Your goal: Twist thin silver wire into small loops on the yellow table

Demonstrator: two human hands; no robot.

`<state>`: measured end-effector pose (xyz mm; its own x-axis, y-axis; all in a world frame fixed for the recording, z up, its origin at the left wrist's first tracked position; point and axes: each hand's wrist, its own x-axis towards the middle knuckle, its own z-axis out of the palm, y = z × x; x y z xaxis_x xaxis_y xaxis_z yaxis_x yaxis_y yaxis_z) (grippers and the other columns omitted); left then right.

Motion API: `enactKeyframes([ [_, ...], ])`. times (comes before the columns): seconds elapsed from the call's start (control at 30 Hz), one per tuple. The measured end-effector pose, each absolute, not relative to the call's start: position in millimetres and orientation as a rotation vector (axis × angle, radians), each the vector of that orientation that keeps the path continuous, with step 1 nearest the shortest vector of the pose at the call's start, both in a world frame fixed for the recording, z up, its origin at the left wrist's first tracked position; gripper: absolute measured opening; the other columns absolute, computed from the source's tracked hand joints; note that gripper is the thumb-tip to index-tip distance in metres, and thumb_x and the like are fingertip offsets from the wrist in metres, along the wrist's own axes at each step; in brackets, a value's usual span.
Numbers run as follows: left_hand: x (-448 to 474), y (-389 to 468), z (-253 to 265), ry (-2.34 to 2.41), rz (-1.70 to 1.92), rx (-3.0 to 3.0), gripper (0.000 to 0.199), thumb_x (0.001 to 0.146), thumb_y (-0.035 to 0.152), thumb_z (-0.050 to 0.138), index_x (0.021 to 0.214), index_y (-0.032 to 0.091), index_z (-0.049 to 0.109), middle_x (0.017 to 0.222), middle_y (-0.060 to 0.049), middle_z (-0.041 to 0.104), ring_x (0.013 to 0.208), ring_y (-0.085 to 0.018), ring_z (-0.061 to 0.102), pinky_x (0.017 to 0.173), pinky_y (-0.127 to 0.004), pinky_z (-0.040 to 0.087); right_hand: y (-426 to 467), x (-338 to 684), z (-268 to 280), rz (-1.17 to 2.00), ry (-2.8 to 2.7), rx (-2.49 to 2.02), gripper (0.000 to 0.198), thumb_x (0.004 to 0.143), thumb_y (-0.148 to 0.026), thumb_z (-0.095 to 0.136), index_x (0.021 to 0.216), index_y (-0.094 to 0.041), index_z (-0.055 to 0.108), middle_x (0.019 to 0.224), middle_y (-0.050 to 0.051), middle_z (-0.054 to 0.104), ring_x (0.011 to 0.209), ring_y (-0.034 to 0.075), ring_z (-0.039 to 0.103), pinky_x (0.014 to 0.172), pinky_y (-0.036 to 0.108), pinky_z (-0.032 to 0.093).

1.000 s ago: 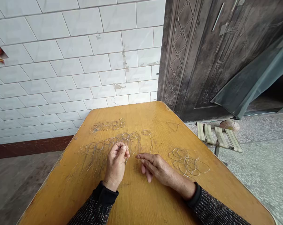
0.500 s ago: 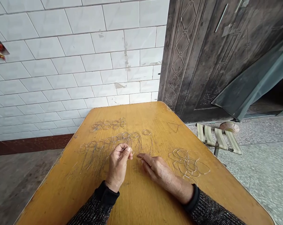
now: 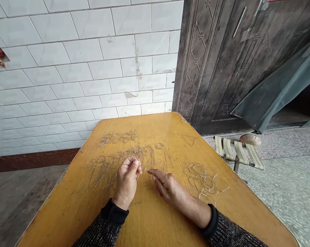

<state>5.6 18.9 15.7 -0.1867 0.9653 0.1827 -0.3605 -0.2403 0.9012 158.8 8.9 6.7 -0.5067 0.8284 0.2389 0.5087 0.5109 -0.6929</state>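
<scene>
My left hand is closed in a pinch on a thin wire, and part of that wire is hidden behind the fingers. Just right of it, my right hand has its thumb and index finger pressed together at the tips. A short bit of wire shows between the two hands, close to the right fingertips. Beyond the hands lies a row of wire loops with long tails. One separate wire loop rests ahead of my right hand, its tail pointing toward me.
Smaller wire coils lie farther back on the wooden table. A loose tangle of wire is on the right, with a bent wire triangle behind it. A strapped folding stool stands beside the table, and a tiled wall behind it.
Both hands have shifted slightly left and keep their pinching shapes, with a small gap between them. The view has moved a little; the wires on the table look unchanged.
</scene>
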Motion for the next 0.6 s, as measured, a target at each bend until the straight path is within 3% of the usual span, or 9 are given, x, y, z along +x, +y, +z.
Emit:
enactKeyframes([
  [0.1, 4, 20, 15, 0.914, 1.678, 0.987, 0.014, 0.074, 0.026, 0.063, 0.074, 0.017, 0.053, 0.065, 0.004, 0.052, 0.055, -0.006, 0.046, 0.054, -0.018, 0.037, 10, 163, 6, 0.328, -2.423, -1.179, 0.041, 0.084, -0.011, 0.031, 0.121, -0.008, 0.048, 0.053, 0.003, 0.057, 0.042, 0.012, 0.048, 0.043, 0.021, 0.031],
  [0.2, 4, 20, 16, 0.892, 1.687, 0.923, 0.015, 0.072, 0.026, 0.065, 0.073, 0.017, 0.053, 0.066, 0.004, 0.052, 0.055, -0.006, 0.046, 0.054, -0.018, 0.038, 9, 166, 5, 0.208, -2.508, -1.143, 0.043, 0.080, -0.006, 0.031, 0.119, -0.005, 0.048, 0.053, 0.003, 0.056, 0.041, 0.012, 0.045, 0.043, 0.022, 0.027],
  [0.43, 5, 22, 16, 0.868, 1.672, 0.814, 0.020, 0.066, 0.026, 0.069, 0.072, 0.016, 0.052, 0.065, 0.004, 0.052, 0.055, -0.005, 0.047, 0.053, -0.017, 0.038, 6, 163, 6, 0.747, -2.250, -0.933, 0.031, 0.091, -0.022, 0.024, 0.100, -0.013, 0.052, 0.047, -0.005, 0.045, 0.038, 0.009, 0.040, 0.044, 0.020, 0.033],
  [0.6, 3, 20, 16, 1.008, 1.611, 1.003, 0.020, 0.070, 0.030, 0.065, 0.076, 0.015, 0.053, 0.063, 0.003, 0.052, 0.053, -0.007, 0.046, 0.052, -0.019, 0.038, 16, 173, 15, 0.828, -2.132, -0.965, 0.033, 0.091, -0.038, 0.034, 0.083, -0.016, 0.057, 0.064, 0.002, 0.056, 0.058, 0.012, 0.052, 0.057, 0.022, 0.040],
])
